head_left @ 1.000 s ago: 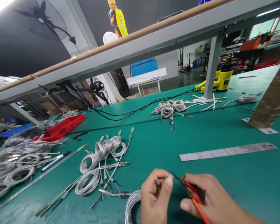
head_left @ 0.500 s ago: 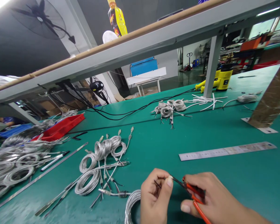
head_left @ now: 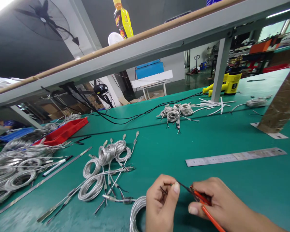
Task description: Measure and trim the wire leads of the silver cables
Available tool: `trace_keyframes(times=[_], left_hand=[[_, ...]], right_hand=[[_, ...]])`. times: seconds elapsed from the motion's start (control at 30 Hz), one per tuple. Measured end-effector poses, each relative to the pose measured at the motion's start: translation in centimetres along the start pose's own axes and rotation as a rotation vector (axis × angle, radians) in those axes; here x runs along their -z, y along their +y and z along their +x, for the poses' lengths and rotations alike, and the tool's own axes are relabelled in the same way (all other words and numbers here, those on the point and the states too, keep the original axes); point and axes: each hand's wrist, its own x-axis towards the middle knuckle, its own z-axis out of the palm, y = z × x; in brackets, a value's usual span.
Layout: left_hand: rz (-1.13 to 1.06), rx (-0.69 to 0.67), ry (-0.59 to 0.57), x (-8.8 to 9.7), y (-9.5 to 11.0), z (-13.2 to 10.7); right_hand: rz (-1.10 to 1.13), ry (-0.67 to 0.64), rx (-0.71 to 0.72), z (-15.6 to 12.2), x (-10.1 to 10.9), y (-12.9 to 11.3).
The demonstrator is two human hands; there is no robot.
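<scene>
My left hand [head_left: 162,203] pinches thin dark wire ends [head_left: 163,190] between thumb and forefinger, low on the green mat. My right hand [head_left: 219,203] grips orange-handled wire cutters [head_left: 209,216], their dark tips [head_left: 185,188] close to my left thumb. The cutter jaws are partly hidden by my right fingers. A coil of clear-sheathed silver cable [head_left: 136,214] lies just left of my left hand, partly under it. Several similar coils [head_left: 103,170] lie further left, with their connectors pointing in different directions.
A steel ruler [head_left: 235,157] lies to the right on the green mat [head_left: 159,141]. Further back are cable coils [head_left: 176,111], white wires [head_left: 215,104] and a yellow tool [head_left: 233,83]. A red tray [head_left: 65,130] and a heap of coils [head_left: 16,170] sit at left.
My right hand has shifted slightly right, and the cutter handles now angle further right. My left hand and the coils stay nearly where they were.
</scene>
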Motion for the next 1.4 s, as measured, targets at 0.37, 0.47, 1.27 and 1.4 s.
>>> trace_keyframes(times=[0.37,0.47,1.27,1.4], left_hand=[[-0.01,0.024,0.023,-0.2,-0.2,-0.1],[-0.016,0.023,0.023,-0.2,-0.3,0.0],[-0.2,0.257,-0.164,-1.1,-1.2,0.4],[0.018,0.217,-0.123,-1.0,-1.8,0.5]], right_hand=[[-0.129,0.097,-0.008,-0.3,-0.9,0.2],[-0.099,0.092,-0.012,-0.2,-1.1,0.4],[0.544,0.199,0.05,0.9,1.3,-1.8],[0.53,0.275,0.036,0.8,0.9,-1.3]])
